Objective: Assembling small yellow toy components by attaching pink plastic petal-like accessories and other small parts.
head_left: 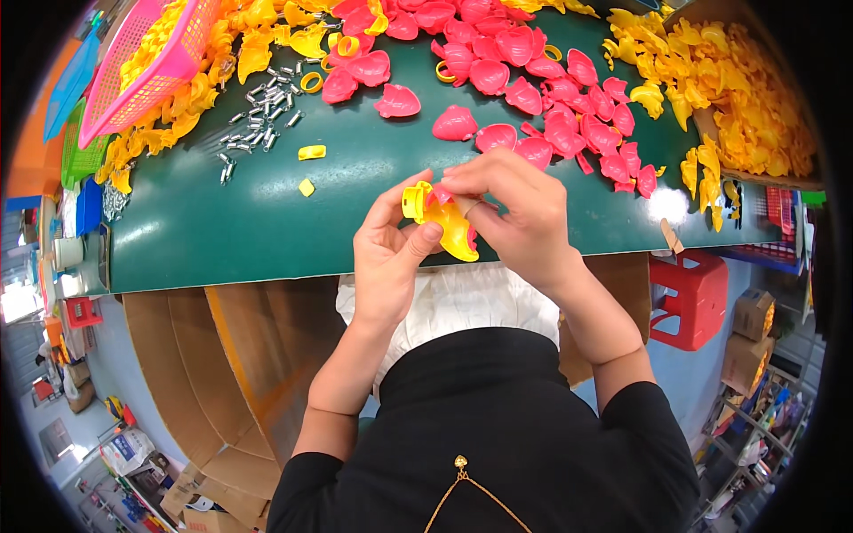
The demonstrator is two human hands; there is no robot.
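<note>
Above the near edge of the green table (222,258), both hands meet at a small curved plastic toy part, its yellow shell (455,238) joined with a pinkish-red piece (439,195). A yellow collar with a slot forms its left end. My left hand (384,253) is closed round that end, thumb on the near side. The fingers of my right hand (529,209) are pinched together against the part's upper right side. They cover some of it, so whether they hold a further small piece is hidden. Two small yellow pieces (312,153) lie on the table beyond my left hand.
Pinkish-red shells (515,44) are heaped at the far middle. Metal springs (267,111) lie scattered left of them. A pink basket (111,98) holds yellow parts; a cardboard box (755,173) of yellow parts stands far right. A red stool (689,298) is beyond the table's right front edge.
</note>
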